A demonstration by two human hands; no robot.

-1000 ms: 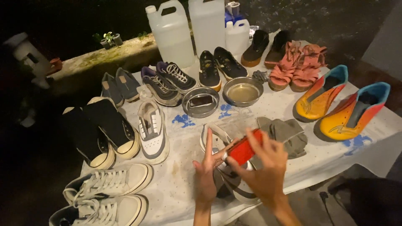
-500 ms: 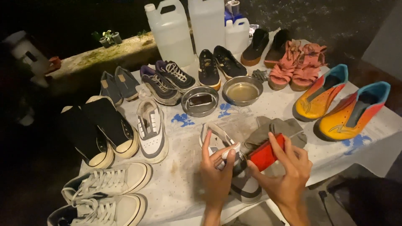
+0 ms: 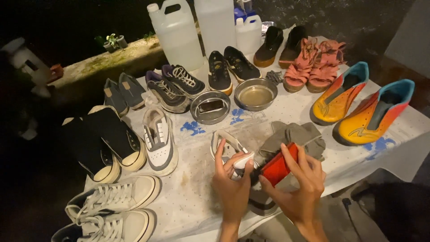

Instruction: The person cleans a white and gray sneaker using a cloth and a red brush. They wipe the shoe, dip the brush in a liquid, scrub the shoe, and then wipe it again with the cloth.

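My left hand (image 3: pixel 232 186) clamps the white shoe (image 3: pixel 233 154); right hand (image 3: pixel 298 188) grips the red brush (image 3: pixel 278 168), best kept flat against it.

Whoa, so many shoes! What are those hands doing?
A person is working on one shoe. The left hand grips a white sneaker by its heel, and the right hand presses a red brush against it. Many more shoes, two metal bowls and a grey cloth lie on the table.

Two bowls (image 3: pixel 255 94) sit mid-frame behind the held sneaker (image 3: pixel 237 157); jugs (image 3: pixel 177 33) stand at upper centre, boots (image 3: pixel 354 105) right, probably a cloth (image 3: pixel 295 134) between.
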